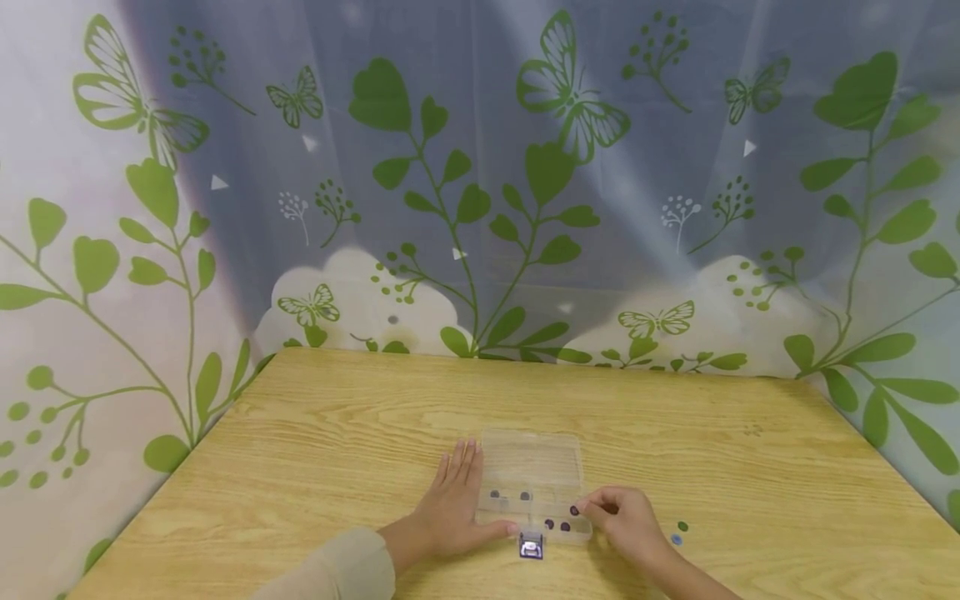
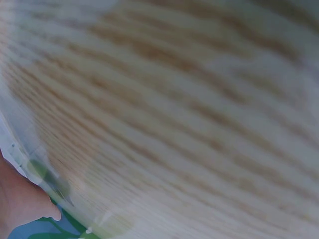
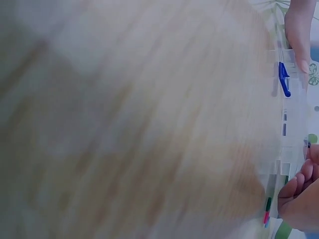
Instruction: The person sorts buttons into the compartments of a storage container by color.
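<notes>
A clear plastic compartment box (image 1: 531, 458) lies on the table with its lid raised back; a blue-purple latch (image 1: 531, 547) is at its front. My left hand (image 1: 453, 504) rests flat along the box's left side, fingers straight, thumb at the front edge. Over the right end, my right hand (image 1: 628, 518) pinches a dark purple button (image 1: 574, 510) between thumb and fingertips. Two more dark buttons (image 1: 565, 527) lie in the front right compartment. Grey-blue buttons (image 1: 525, 496) sit in the back row. The right wrist view shows the box (image 3: 294, 117) edge-on, with the right hand (image 3: 304, 194) beside it.
To the right of the right hand, a green button (image 1: 682, 526) and a blue button (image 1: 677, 539) lie on the wood-grain table (image 1: 360, 417). A curtain (image 1: 480, 208) printed with leaves and butterflies hangs behind the table and along both sides.
</notes>
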### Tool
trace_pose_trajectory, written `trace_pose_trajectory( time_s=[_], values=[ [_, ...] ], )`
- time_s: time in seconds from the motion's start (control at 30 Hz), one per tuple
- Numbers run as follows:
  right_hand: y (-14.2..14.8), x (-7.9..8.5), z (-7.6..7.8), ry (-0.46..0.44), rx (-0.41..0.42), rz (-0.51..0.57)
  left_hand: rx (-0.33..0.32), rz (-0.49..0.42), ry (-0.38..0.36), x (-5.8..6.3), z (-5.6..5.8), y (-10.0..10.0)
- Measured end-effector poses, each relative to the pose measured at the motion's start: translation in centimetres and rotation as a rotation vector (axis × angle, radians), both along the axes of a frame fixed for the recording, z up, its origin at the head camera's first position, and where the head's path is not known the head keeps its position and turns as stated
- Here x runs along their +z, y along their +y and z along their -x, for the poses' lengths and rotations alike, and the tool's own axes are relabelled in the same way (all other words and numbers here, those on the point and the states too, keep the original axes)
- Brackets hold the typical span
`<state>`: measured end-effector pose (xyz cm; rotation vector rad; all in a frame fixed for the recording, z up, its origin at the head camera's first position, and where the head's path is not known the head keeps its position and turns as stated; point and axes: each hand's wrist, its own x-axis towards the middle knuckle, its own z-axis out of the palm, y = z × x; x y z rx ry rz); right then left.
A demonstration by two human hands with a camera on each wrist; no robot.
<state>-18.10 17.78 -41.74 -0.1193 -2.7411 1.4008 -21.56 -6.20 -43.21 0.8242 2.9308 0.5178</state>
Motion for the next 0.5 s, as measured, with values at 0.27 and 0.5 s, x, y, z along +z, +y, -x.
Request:
trace_pose_trajectory(
  time_s=[0.27,0.5],
  values=[
    [0.16,0.14,-0.03,-0.045,0.018,0.072,-0.005,0.000,-0.001,0.20,-0.03,0.00],
    [0.59,0.04,0.11,-0.032,0.010,0.045,-0.007,0.015,0.011,0.00,0.03,0.02]
  ],
)
